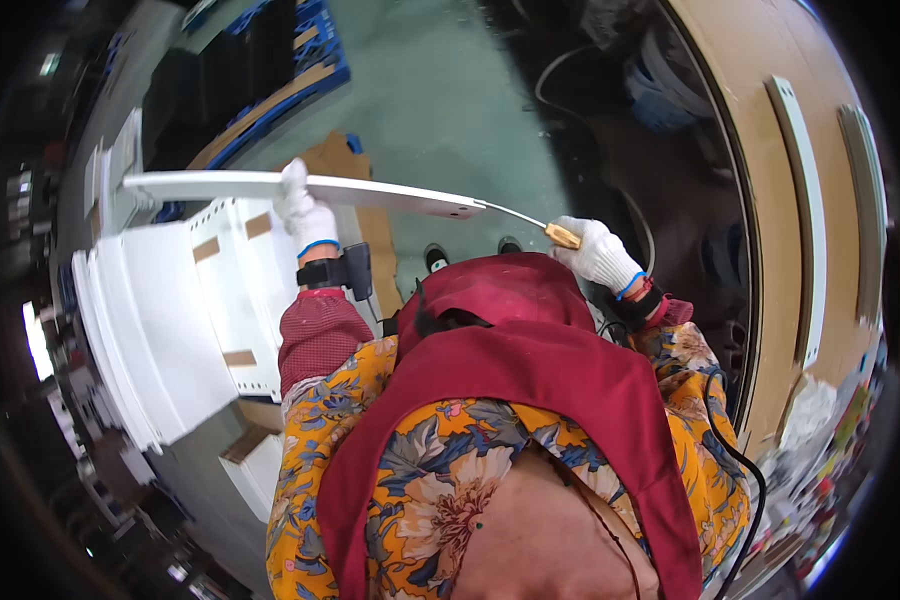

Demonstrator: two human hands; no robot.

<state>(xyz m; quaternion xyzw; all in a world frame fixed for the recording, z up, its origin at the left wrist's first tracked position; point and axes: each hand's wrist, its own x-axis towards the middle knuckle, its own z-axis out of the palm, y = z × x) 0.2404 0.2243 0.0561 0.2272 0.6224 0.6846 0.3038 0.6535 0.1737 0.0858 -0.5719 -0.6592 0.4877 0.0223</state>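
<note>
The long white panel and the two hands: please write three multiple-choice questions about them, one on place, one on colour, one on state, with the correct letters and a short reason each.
1. Where does the right hand work on the long white panel?
A. at the panel's right end
B. at its middle
C. under the stacked white panels

2. What colour is the handle of the thin tool?
A. blue
B. yellowish wood
C. black

3. How is the left hand on the panel?
A. flat and open above it
B. away from it
C. closed on its edge

Answers:
1 A, the tool's metal tip meets the rounded right end.
2 B, the handle at the gloved fingers looks yellow-brown.
3 C, the white glove wraps the panel, held in the air above the green floor.
</note>
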